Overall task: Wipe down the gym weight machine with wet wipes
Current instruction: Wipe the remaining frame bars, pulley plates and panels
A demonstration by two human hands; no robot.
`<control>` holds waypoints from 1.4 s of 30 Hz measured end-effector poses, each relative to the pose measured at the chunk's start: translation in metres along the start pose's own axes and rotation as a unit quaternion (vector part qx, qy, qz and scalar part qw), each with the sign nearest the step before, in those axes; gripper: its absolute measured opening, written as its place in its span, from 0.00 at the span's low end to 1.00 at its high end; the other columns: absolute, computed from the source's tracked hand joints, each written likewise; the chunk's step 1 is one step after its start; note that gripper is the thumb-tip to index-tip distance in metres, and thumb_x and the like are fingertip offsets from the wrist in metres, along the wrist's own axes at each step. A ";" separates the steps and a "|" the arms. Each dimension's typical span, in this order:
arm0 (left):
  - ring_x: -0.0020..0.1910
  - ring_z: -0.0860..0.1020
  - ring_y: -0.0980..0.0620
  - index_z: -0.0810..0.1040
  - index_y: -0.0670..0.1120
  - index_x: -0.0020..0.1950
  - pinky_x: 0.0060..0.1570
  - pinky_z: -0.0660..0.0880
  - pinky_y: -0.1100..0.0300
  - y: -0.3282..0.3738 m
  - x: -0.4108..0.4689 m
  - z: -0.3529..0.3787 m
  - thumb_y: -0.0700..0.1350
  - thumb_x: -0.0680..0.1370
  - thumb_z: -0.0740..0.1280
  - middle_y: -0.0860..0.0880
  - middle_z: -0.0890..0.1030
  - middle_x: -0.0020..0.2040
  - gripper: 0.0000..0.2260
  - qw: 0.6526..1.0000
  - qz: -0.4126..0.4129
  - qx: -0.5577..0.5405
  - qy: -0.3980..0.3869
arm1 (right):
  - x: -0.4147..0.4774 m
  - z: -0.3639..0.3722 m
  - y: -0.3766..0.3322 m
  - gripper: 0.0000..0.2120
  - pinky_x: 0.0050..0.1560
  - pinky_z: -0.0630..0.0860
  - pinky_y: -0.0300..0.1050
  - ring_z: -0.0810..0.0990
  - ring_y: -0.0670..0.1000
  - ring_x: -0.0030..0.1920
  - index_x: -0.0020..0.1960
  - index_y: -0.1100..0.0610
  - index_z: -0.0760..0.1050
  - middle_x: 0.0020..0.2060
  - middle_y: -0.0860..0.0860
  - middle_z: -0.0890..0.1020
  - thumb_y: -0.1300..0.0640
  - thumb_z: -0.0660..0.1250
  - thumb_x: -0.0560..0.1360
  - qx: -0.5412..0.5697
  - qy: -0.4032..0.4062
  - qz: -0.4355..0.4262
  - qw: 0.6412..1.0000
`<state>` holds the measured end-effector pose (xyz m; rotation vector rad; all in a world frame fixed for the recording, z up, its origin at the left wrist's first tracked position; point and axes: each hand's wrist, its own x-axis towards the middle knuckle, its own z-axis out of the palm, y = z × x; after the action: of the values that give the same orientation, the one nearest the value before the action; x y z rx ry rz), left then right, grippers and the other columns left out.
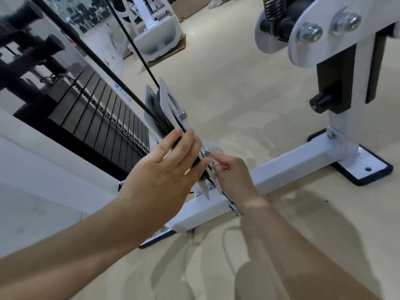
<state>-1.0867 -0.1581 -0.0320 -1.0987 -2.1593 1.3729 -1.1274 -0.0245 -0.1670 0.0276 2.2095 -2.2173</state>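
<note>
With the left hand laying straight, spread fingers on the pulley bracket, the right hand, pinching the blurred wet wipe at the bracket's bolt, should probably rub round the nut, then along the plate edges.

Pulley bracket at the machine's foot

The weight stack lies left of the bracket and the cable runs up behind it. The bar under it runs right to the post on the floor. The left grip lies on its left face; the right grip, with the wipe, is at its right.
</note>
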 end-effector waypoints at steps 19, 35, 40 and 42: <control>0.74 0.62 0.38 0.65 0.35 0.74 0.74 0.52 0.43 -0.001 -0.003 0.007 0.45 0.81 0.44 0.37 0.66 0.74 0.26 0.999 -0.004 0.001 0.031 | -0.042 0.011 -0.032 0.11 0.49 0.76 0.35 0.81 0.41 0.42 0.53 0.47 0.84 0.40 0.40 0.84 0.60 0.66 0.78 0.007 0.133 -0.080 0.988; 0.77 0.58 0.40 0.62 0.38 0.76 0.74 0.54 0.41 -0.025 -0.022 -0.003 0.42 0.83 0.41 0.38 0.60 0.77 0.24 0.994 -0.058 -0.010 0.090 | -0.048 0.017 -0.026 0.12 0.41 0.67 0.36 0.73 0.41 0.33 0.60 0.49 0.82 0.28 0.40 0.74 0.57 0.63 0.81 -0.101 0.137 -0.143 0.975; 0.76 0.60 0.42 0.60 0.37 0.76 0.74 0.55 0.41 -0.028 -0.012 -0.001 0.42 0.83 0.40 0.40 0.63 0.76 0.24 0.993 -0.064 -0.012 0.102 | -0.022 0.016 -0.071 0.15 0.36 0.65 0.31 0.72 0.40 0.30 0.59 0.52 0.82 0.25 0.37 0.69 0.63 0.60 0.80 -0.112 0.198 -0.240 0.944; 0.76 0.60 0.43 0.60 0.37 0.76 0.74 0.55 0.41 -0.030 -0.013 0.003 0.42 0.83 0.40 0.40 0.63 0.76 0.24 0.992 -0.056 -0.016 0.115 | -0.025 0.020 -0.064 0.17 0.36 0.65 0.29 0.72 0.40 0.30 0.62 0.51 0.80 0.25 0.37 0.70 0.63 0.60 0.80 -0.147 0.192 -0.220 0.945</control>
<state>-1.0928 -0.1767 -0.0056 -1.0732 -2.0475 1.1093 -1.1036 -0.0441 -0.1023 -0.0476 3.0031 -2.1936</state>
